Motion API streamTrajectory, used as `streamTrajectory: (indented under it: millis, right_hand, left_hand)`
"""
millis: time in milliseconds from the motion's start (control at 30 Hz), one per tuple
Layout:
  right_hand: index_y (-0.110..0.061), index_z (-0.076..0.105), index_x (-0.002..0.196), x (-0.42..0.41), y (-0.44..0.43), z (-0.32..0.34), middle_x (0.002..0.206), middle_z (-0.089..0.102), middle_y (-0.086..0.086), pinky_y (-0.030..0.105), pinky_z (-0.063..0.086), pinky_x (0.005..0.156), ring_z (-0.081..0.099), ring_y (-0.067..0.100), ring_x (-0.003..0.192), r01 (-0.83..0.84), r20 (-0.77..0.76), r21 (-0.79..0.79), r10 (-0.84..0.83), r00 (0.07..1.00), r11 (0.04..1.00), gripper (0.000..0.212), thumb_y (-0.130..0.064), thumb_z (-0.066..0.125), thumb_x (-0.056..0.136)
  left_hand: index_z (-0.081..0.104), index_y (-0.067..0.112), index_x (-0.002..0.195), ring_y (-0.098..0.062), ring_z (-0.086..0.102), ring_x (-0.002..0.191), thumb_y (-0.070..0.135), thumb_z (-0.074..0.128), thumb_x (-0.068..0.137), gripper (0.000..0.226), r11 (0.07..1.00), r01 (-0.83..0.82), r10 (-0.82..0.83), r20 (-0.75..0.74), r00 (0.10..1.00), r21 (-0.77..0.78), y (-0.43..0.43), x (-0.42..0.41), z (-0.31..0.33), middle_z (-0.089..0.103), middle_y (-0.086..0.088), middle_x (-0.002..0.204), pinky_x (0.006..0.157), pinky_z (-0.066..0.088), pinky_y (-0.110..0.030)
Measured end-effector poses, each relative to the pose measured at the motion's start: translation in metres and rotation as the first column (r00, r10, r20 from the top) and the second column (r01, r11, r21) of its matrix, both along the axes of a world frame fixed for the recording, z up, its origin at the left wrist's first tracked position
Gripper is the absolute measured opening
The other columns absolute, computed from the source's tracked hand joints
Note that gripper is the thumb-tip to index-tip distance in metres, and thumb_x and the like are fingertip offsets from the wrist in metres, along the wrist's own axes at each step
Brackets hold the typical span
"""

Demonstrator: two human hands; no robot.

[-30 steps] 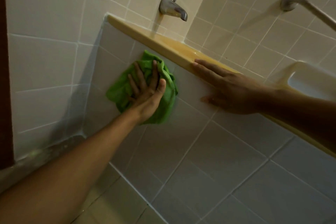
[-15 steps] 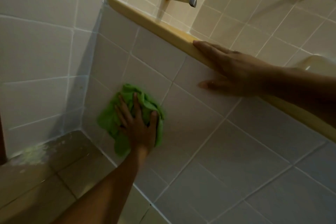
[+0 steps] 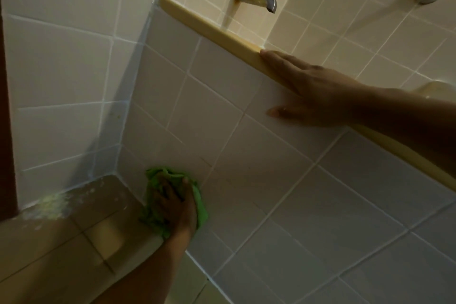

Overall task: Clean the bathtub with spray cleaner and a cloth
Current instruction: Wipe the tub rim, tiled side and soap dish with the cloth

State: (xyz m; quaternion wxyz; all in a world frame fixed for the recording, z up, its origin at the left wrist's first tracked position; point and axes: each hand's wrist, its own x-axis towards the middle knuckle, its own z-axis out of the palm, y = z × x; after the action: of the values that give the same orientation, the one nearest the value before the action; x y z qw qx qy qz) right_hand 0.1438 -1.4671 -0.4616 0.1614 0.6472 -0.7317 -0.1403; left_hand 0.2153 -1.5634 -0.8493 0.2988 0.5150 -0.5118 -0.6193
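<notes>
— Green cloth (image 3: pixel 158 177), where is it?
— Well below the yellow rim (image 3: pixel 209 29), low on the tiled panel (image 3: pixel 222 111); the left hand (image 3: pixel 176 205) presses it with spread fingers.
— And the right hand (image 3: pixel 313 91)?
— Flat on that rim (fingers straight), holding nothing.

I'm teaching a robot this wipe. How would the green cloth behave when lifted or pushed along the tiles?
Probably floppy: the green cloth lies bunched in folds under the left hand, so it should droop when lifted. Likely light, since one hand covers most of it. Pushed over the smooth tiles, it should slide but may crumple further.
</notes>
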Motion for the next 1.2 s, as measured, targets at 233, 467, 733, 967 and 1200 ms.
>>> streamTrajectory:
  millis: [233, 467, 733, 967, 1200]
  right_hand:
    - [-0.035, -0.003, 0.163, 0.003, -0.011, -0.002, 0.171, 0.004, -0.008, 0.045, 0.032, 0.120, 0.028, 0.029, 0.152, -0.023, 0.010, -0.013, 0.024, 1.000, 1.000, 0.104, -0.058, 0.064, 0.086]
    - [-0.032, 0.008, 0.163, 0.003, -0.019, 0.003, 0.170, 0.013, -0.006, 0.021, 0.016, 0.114, 0.024, 0.020, 0.152, 0.013, 0.121, -0.047, -0.007, 0.993, 0.999, 0.078, -0.042, 0.055, 0.102]
    - [-0.035, 0.010, 0.162, 0.005, -0.022, 0.003, 0.169, 0.016, -0.007, 0.025, 0.019, 0.115, 0.026, 0.022, 0.151, 0.058, 0.152, -0.053, -0.049, 0.987, 0.997, 0.073, -0.038, 0.053, 0.103]
    - [-0.038, 0.018, 0.161, -0.001, -0.024, 0.004, 0.166, 0.024, -0.010, 0.021, 0.020, 0.112, 0.030, 0.017, 0.149, 0.033, 0.178, -0.091, -0.017, 0.984, 0.995, 0.072, -0.052, 0.048, 0.096]
    - [-0.032, 0.027, 0.161, -0.015, -0.029, -0.005, 0.164, 0.033, -0.009, 0.026, 0.022, 0.119, 0.030, 0.015, 0.151, -0.030, 0.193, -0.135, 0.056, 0.980, 0.990, 0.059, -0.023, 0.048, 0.106]
  left_hand:
    - [-0.019, 0.044, 0.151, -0.036, -0.008, 0.158, 0.095, -0.007, 0.074, 0.094, 0.908, -0.035, 0.056, 0.039, 0.998, -0.417, 0.002, -0.013, 0.071, -0.012, -0.008, 0.172, 0.123, 0.007, -0.062]
    - [-0.018, 0.055, 0.154, -0.028, -0.032, 0.153, 0.088, 0.000, 0.086, 0.078, 0.666, 0.021, -0.099, -0.061, 0.993, -0.746, 0.012, -0.006, 0.133, -0.032, 0.004, 0.167, 0.112, 0.007, -0.079]
    - [-0.016, 0.059, 0.153, -0.035, -0.044, 0.145, 0.072, 0.025, 0.098, 0.070, 0.391, 0.287, -0.374, 0.134, 0.918, -0.875, 0.058, 0.010, 0.083, -0.043, 0.002, 0.161, 0.107, -0.012, -0.081]
    - [-0.014, 0.065, 0.151, -0.033, -0.037, 0.150, 0.083, 0.026, 0.091, 0.075, 0.414, 0.224, -0.240, 0.132, 0.962, -0.882, 0.023, 0.004, 0.093, -0.036, 0.006, 0.165, 0.108, -0.001, -0.082]
    - [-0.010, 0.056, 0.156, -0.035, -0.023, 0.155, 0.083, 0.017, 0.093, 0.074, 0.424, 0.022, -0.033, 0.009, 0.999, -0.905, -0.047, -0.002, 0.145, -0.022, 0.001, 0.170, 0.108, 0.006, -0.083]
